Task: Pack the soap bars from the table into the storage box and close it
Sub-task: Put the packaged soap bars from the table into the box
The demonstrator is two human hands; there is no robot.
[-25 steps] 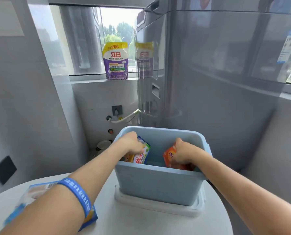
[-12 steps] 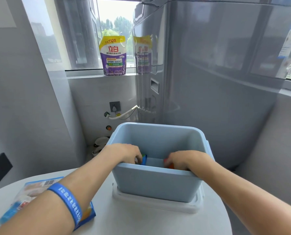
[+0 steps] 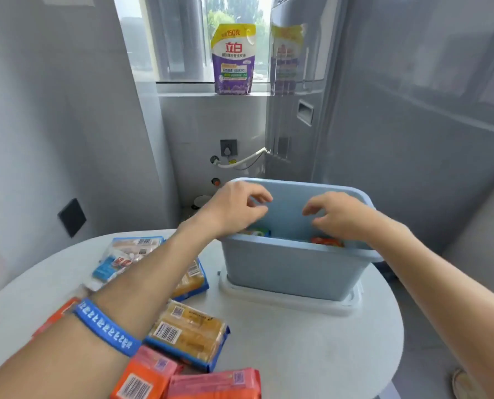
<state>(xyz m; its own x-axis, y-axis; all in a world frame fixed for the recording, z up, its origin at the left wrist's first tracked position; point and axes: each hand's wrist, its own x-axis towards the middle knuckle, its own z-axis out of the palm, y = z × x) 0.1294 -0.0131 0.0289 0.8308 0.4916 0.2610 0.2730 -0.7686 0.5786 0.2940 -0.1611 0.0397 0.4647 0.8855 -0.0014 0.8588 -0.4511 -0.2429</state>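
A light blue storage box (image 3: pixel 291 272) stands open on its white lid (image 3: pixel 286 302) on the round white table (image 3: pixel 297 355). Inside it lie a green-yellow soap pack (image 3: pixel 258 232) at the left and an orange soap pack (image 3: pixel 326 241) at the right. My left hand (image 3: pixel 234 210) and my right hand (image 3: pixel 337 216) hover above the box's opening, fingers apart, holding nothing. Several wrapped soap bars lie on the table to the left: a yellow pack (image 3: pixel 189 335), another yellow one (image 3: pixel 191 280), a blue-white pack (image 3: pixel 119 260), orange (image 3: pixel 145 375) and pink (image 3: pixel 217 383) packs near the front.
A purple detergent pouch (image 3: pixel 233 60) stands on the window sill behind. A tall grey appliance (image 3: pixel 384 96) rises right behind the box. The grey wall at the left carries a black plate (image 3: pixel 72 217). The table's edge curves away at the right.
Both hands have let go of the soap packs and risen out of the box, empty. The view has tilted down, showing the soap bars on the table.
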